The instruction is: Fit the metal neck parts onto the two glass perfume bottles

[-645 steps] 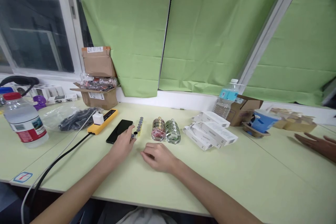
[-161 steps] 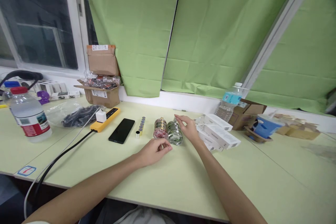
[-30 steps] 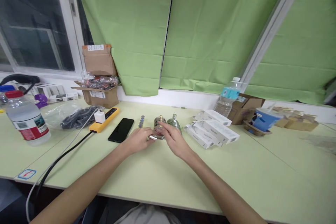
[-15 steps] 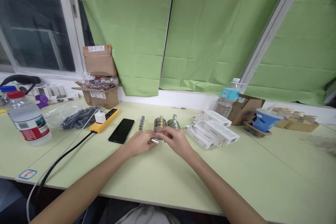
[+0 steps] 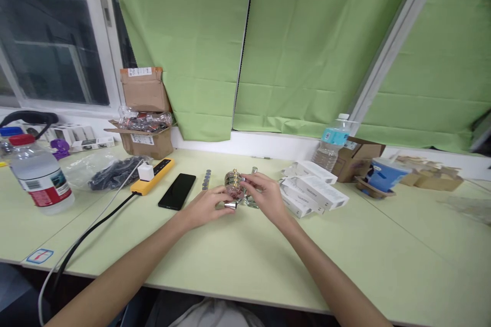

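My left hand [image 5: 207, 206] is closed, with a short shiny silver cylinder, which looks like a bottle cap [image 5: 230, 205], at its thumb and fingertips. Just beyond these fingers stand small glass bottles with gold-coloured necks [image 5: 235, 176]; the front one has a pinkish body [image 5: 235, 193]. My right hand [image 5: 265, 195] is pinched at the right side of those necks. A small greyish bit shows at its fingertips, too small to name. Partly hidden behind this hand is a clear greenish glass bottle [image 5: 251, 202]. Several small silver pieces [image 5: 207, 179] form a row left of the bottles.
A black phone [image 5: 177, 191] and a yellow power strip [image 5: 152, 178] with cables lie to the left. White boxes [image 5: 315, 193] are piled on the right, near a water bottle [image 5: 332, 145] and a blue cup [image 5: 385, 174]. A large red-capped bottle [image 5: 42, 179] stands far left.
My right hand has shifted right and slightly up, away from my left fingers, uncovering the pinkish bottle. The silver cap in my left hand has moved slightly right.
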Tool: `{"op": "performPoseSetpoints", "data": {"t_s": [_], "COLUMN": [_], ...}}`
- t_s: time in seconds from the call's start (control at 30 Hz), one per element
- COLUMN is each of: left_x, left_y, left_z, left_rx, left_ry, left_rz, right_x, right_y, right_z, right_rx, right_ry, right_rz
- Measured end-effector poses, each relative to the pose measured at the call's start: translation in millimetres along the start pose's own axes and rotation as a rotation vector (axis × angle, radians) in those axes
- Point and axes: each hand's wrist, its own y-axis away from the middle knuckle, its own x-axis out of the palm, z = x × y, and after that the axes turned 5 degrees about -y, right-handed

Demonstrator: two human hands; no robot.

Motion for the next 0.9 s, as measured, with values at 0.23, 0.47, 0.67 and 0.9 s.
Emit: {"op": "performPoseSetpoints", "data": {"t_s": [0.23,0.47,0.67,0.9], "left_x": [8.2,15.0,16.7,16.8], "left_y": [-3.8,-3.3,-3.3,-2.8], "left_z": [-1.1,-8.1,-15.0,-18.5], "left_rx": [-0.085,-0.152,-0.161,-0.148], "left_ry": [0.190,0.379,0.464,0.590], "left_rz": [0.030,0.011,0.024,0.071], "right_x": [-17.7,-29.6,-33.1,-33.2], "right_y": [-7.0,-9.8,-11.5,-11.4], "right_z": [-9.7,-16.0,-19.2,-30.8], "right_rx": [0.019,-0.032,-0.073,-0.069], "right_ry": [-0.024,0.093,0.162,0.158], "right_rz": [-0.118,-0.163,-0.174,-0.166]}}
